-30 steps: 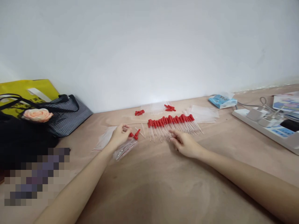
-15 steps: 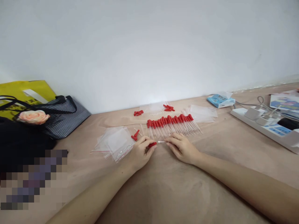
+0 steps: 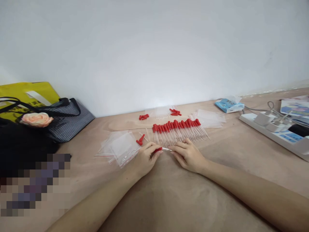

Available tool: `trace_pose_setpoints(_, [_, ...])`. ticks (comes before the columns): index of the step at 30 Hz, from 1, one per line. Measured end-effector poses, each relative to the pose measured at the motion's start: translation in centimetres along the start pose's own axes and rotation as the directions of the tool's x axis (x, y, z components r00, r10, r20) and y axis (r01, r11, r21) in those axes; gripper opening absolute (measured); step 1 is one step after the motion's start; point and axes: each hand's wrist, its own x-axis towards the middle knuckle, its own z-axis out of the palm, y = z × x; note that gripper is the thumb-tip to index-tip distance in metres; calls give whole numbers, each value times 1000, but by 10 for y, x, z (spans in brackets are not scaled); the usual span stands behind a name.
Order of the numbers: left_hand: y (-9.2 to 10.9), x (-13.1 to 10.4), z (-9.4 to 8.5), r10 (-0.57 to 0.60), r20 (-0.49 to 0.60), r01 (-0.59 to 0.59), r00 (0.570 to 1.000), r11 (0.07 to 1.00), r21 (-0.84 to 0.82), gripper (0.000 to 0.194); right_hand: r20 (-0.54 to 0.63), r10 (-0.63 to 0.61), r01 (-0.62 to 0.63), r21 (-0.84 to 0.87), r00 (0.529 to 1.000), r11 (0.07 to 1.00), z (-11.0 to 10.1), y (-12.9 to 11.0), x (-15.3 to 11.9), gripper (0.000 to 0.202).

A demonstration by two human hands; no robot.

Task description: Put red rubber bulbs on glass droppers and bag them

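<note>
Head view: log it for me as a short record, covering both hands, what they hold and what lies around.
Left hand: grip closed on red bulb
Right hand: grip closed on clear tube
Contact: tube's near end at bulb's mouth; how far in, cannot tell
Beyond hands: row of droppers, red ends toward wall
Left of row: loose bulbs, clear bags
Far right: tissues, power strip
Far left: striped bag, flower

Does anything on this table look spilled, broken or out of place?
Nothing looks spilled or broken. The bags left of the row of droppers look a bit untidy: they overlap at different angles.
</note>
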Motion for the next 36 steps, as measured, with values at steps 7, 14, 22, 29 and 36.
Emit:
trace_pose_setpoints(7, [-2,-1,-1,9,62,-10,998,1000,14,17,8,-25,24,19,1000,1000,-1,-4,2,23])
trace_pose_setpoints(14, [0,-2,-6,30,149,-32,988,999,10,20,16,-105,106,-66,994,992,-2,0,2,25])
trace_pose_setpoints(22, [7,-3,-10,29,269,-47,963,997,62,22,3,-225,222,-168,974,960,-2,2,3,29])
trace_pose_setpoints(29, [10,0,-8,65,265,-97,962,989,110,22,-11,-136,136,-55,991,989,2,-4,7,22])
trace_pose_setpoints(36, [8,3,-5,6,245,-19,969,998,52,19,99,4,-12,85,995,996,0,-3,8,21])
